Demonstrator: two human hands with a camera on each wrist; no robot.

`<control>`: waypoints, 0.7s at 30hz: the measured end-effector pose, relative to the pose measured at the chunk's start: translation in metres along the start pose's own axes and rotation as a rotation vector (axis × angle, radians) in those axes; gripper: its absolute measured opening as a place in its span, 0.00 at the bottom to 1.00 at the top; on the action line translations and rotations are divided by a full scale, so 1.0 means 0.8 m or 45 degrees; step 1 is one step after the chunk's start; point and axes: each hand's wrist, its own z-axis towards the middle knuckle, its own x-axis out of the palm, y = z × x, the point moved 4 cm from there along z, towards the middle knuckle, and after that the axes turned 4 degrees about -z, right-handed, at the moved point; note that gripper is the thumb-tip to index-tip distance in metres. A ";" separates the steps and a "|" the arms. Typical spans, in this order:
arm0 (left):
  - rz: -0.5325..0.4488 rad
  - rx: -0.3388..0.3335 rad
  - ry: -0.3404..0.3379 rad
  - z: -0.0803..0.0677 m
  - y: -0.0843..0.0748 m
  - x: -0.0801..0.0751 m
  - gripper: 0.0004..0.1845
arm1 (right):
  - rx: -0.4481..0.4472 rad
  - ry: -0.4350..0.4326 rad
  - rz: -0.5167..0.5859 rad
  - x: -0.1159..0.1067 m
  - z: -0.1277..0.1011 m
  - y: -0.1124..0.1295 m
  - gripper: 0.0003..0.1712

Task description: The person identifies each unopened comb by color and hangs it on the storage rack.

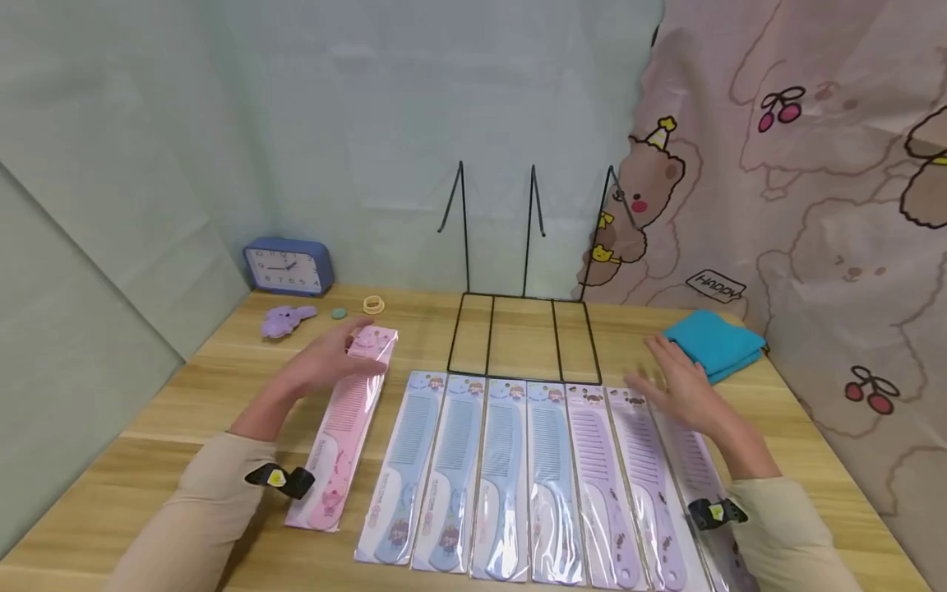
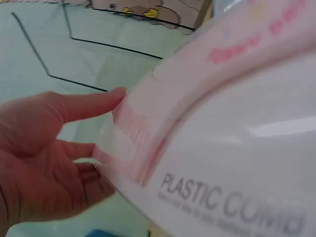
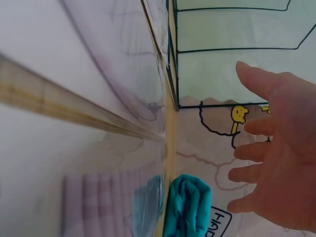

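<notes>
Count on the desk [image 1: 784,411]: one pink comb [image 1: 343,427] in its clear packet, four blue combs [image 1: 473,469] in packets, and three purple combs [image 1: 636,485] in packets, the third partly under my right forearm. The blue and purple ones lie side by side in a single row, handles toward me. The pink comb lies apart, just left of the row and slightly angled to it.

Behind the row stands one black wire rack [image 1: 528,329], with three upright hooks and a base frame of three bays. One folded teal cloth [image 1: 716,341] lies at the right rear. At the left rear: one blue clock [image 1: 287,267], one purple plush toy [image 1: 284,319], one small green piece [image 1: 339,313], one yellow ring [image 1: 373,304].

My left hand [image 1: 325,362] grips the top end of the pink comb's packet, thumb on one face and fingers curled behind the other, as the left wrist view confirms; the handle end rests on the desk beside my left forearm. My right hand [image 1: 681,390] holds nothing, fingers spread and relaxed, over the top ends of the purple combs and just in front of the teal cloth. The pink comb is well apart from it, with the whole row between.
</notes>
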 end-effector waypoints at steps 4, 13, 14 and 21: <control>-0.175 0.096 0.005 -0.010 -0.019 -0.016 0.45 | -0.001 0.006 0.022 0.000 0.001 -0.002 0.51; -0.600 0.413 -0.282 -0.028 -0.074 -0.037 0.45 | -0.003 0.026 0.046 0.003 0.001 -0.002 0.51; -0.648 0.448 -0.346 -0.031 -0.079 -0.039 0.44 | -0.005 0.023 0.047 0.003 0.001 -0.002 0.51; -0.960 0.686 -0.633 -0.042 -0.112 -0.045 0.30 | -0.014 0.018 0.040 0.004 0.002 -0.004 0.51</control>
